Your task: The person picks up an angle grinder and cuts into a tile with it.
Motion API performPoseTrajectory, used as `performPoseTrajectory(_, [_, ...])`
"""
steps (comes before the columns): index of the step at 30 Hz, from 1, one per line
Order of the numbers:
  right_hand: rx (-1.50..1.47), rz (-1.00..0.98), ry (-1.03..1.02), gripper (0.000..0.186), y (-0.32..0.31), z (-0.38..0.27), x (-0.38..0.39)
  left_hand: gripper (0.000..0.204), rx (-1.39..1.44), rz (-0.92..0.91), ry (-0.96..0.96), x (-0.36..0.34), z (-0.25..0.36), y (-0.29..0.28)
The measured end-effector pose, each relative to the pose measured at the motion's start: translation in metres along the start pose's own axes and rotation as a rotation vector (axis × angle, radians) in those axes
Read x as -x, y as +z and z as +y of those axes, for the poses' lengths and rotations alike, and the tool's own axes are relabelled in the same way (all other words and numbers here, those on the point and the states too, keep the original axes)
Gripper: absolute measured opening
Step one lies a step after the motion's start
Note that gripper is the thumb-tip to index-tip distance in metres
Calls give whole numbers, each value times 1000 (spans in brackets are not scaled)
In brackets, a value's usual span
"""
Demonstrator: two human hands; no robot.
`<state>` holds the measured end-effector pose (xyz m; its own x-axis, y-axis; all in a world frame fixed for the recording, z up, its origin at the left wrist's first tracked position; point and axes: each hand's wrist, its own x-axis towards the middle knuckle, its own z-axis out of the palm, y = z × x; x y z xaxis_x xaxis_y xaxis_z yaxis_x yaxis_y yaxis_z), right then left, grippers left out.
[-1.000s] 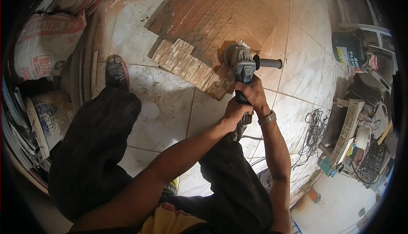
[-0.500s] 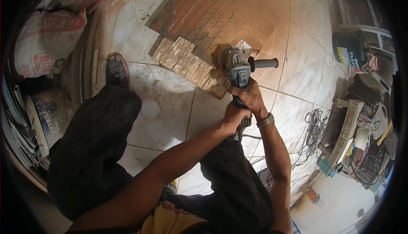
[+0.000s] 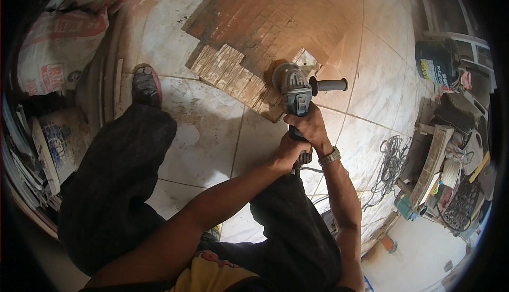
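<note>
An angle grinder [image 3: 298,100] is held in both of my hands, its guarded disc end pointing away from me and its black side handle sticking out to the right. My right hand [image 3: 309,126], with a watch on the wrist, wraps round the body behind the switch. Closer to me, my left hand [image 3: 291,150] closes round the rear grip. The disc end is over a brown, ridged slab [image 3: 268,19] on the floor. Along the slab's near edge runs a rough, pale, splintery strip [image 3: 233,74]. Whether the disc touches it is hidden.
Beneath me lie dusty white tiles [image 3: 199,138]. A coiled cable [image 3: 392,159] rests at the right, near a black bucket [image 3: 436,61] and a cluttered rack [image 3: 432,164]. Sacks [image 3: 61,53] and a stained bucket [image 3: 66,138] line the left. My shoe [image 3: 146,86] stands left of the slab.
The grinder's head has shifted slightly nearer to me, and its body has tilted a little. Both hands keep their hold and have moved slightly left with it.
</note>
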<state>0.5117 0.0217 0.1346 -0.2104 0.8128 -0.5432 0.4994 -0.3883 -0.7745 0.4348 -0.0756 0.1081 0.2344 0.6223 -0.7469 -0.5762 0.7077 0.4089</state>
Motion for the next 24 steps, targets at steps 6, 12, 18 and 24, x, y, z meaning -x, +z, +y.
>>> performPoseTrajectory(6, [40,-21,44,40,3,-24,11,27,21,16,-41,6,-6,-3])
performPoseTrajectory(12, [43,-39,63,43,1,-22,14,25,118,0,0,11,-7,2])
performPoseTrajectory(18, [45,-46,50,49,6,-15,19,29,15,-82,12,17,-15,-9])
performPoseTrajectory(24, [57,-62,51,55,11,-9,23,22,-148,-103,92,30,-12,-13])
